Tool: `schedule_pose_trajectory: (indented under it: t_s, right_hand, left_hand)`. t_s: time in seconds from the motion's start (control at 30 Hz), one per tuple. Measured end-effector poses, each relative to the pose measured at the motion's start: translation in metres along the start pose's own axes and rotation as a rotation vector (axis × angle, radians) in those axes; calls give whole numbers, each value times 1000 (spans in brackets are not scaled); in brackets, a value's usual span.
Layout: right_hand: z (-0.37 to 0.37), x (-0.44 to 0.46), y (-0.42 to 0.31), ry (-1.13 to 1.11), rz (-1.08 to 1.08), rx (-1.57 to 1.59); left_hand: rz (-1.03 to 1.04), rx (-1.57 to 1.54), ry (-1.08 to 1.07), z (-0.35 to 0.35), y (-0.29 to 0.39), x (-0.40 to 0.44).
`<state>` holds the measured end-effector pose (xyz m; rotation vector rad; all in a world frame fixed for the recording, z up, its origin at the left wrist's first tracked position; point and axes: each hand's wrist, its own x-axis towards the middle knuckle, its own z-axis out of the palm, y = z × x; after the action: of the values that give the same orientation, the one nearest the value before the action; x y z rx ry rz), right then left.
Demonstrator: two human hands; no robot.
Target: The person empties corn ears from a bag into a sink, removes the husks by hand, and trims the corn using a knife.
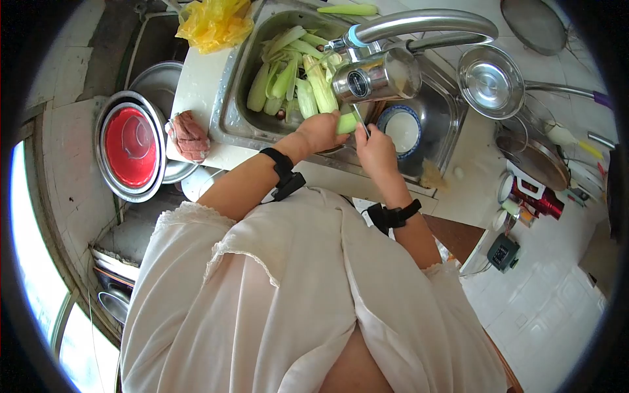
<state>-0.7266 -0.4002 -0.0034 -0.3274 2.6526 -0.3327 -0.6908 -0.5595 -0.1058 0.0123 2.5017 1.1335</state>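
My left hand (321,132) is closed around a light green vegetable piece (346,124) at the near edge of the sink. Close beside it, my right hand (378,152) grips a knife (360,116), whose blade lies against the vegetable piece. Beyond my left hand, pale green stalks and peeled leaves (284,78) fill the left basin (239,108). A shiny metal cylinder on the faucet (377,75) hangs just above my hands. To the right of the knife, a blue-rimmed white bowl (401,132) sits in the right basin.
A folded pinkish cloth (189,136) and a yellow plastic bag (215,25) lie on the counter at left. Farther left are a red basin (132,145) and metal bowls. A metal ladle or pan (491,80) and a red can (540,198) are at right.
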Motion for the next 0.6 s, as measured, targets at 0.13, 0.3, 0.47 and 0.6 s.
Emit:
schedule_pose_trajectory:
  t_s: [0.13, 0.3, 0.47, 0.6]
  right_hand:
    - [1, -22, 13, 3, 37, -27]
    - [-7, -12, 5, -101, 83, 129]
    - [15, 26, -12, -186, 23, 30]
    - [1, 29, -50, -101, -55, 68]
  left_hand:
    - [26, -23, 40, -1, -7, 1]
    - [47, -16, 12, 4, -8, -4]
    - [-49, -33, 16, 2, -29, -9]
    - [-140, -95, 125, -38, -24, -36]
